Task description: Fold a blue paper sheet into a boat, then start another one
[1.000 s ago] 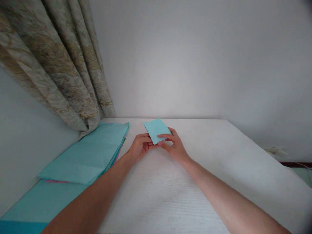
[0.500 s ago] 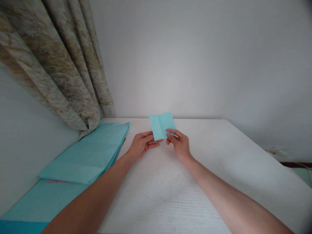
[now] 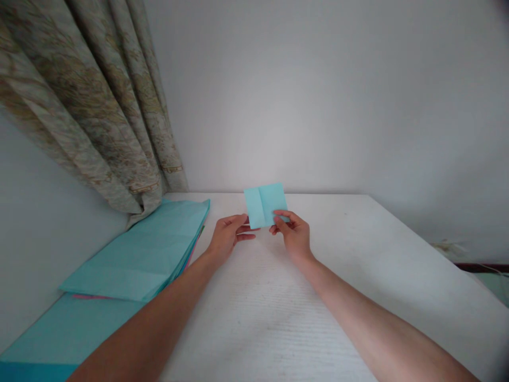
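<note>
A small light-blue folded paper [image 3: 273, 199] is held up over the table, tilted slightly, with a vertical fold line left of its middle. My right hand [image 3: 295, 233] pinches its lower right corner, the thumb and index finger on the front. At the lower left edge is my left hand [image 3: 228, 236], fingers apart and partly stretched out. Some of its fingertips pass behind and under the paper, while the thumb lies beside the left edge rather than on the front. The fingertips behind the paper are hidden.
A white table [image 3: 270, 313] stands against the wall [image 3: 302, 95]. On its left lies a stack of large light-blue sheets [image 3: 131, 260], with pink and darker blue edges showing. A patterned curtain [image 3: 103, 106] hangs down to the table's back left corner.
My left hand has drawn slightly left, its thumb coming off the paper's front edge. The paper and my right hand have shifted a little to the right.
</note>
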Available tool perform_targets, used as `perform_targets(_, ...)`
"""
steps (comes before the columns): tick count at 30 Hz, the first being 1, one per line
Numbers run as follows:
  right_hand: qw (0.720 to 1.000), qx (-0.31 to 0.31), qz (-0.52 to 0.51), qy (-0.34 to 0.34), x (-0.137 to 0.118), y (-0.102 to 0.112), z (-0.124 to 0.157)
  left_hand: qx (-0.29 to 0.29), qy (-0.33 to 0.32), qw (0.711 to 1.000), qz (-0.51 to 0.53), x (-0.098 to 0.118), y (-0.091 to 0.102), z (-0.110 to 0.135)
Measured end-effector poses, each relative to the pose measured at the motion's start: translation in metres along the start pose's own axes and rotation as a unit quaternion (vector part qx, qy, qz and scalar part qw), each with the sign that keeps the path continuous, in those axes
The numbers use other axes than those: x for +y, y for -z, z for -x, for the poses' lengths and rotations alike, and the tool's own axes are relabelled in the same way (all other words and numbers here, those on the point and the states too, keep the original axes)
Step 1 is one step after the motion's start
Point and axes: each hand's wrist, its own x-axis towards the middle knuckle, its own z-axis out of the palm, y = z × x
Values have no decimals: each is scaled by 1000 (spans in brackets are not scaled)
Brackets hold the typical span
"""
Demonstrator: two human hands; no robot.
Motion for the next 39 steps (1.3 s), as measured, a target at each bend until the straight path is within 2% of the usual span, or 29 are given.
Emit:
perform_targets(4, 1000, 0, -26, 2, -3, -1, 1, 13, -1, 1000, -26, -2, 1, -1)
perform_targets(8, 996, 7, -94, -1, -5, -3, 3, 39, -2, 999, 21, 0, 0, -2)
perform_targets(12, 998, -11, -51, -19, -2, -4, 4, 57, -4, 997, 60, 2, -1, -2)
perform_targets(17, 999, -51, 1, -1, 5, -2, 3, 40, -3, 998, 52, 1, -2, 0)
perform_targets(22, 998, -54, 12, 11, 5, -3, 3, 23, 1, 999, 24, 1, -2, 1)
perform_targets(29, 999, -46, -7, 5, 2, -4, 4, 15, -3, 1000, -20, 0, -3, 2)
perform_targets(34, 1000, -14, 9, 19, 6, -3, 4, 14, -10, 999, -45, -4, -1, 0)
perform_targets(39, 1000, -13, 7, 20, 6, -4, 4, 6, -7, 999, -41, -5, 1, -1)
